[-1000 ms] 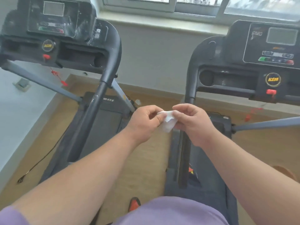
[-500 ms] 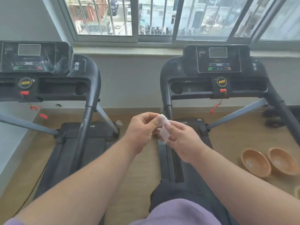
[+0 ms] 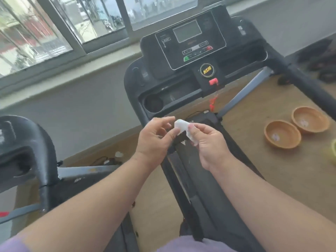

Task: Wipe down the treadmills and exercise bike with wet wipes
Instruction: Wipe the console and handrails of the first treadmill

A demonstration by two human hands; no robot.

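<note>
Open air up to the treadmill console (image 3: 192,42); side handrail (image 3: 307,84) and two wooden bowls (image 3: 296,130) rightward

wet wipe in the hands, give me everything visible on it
The wet wipe is a small white sheet, soft and cloth-like, folded or bunched into a compact pad with a rounded upper end and a strip hanging toward the right palm. It is held in the air between both hands, in front of the treadmill console and above its deck. The right hand pinches it between thumb and fingers; the left hand touches its left edge with its fingertips, fingers loosely curled. Wetness cannot be told.
</note>
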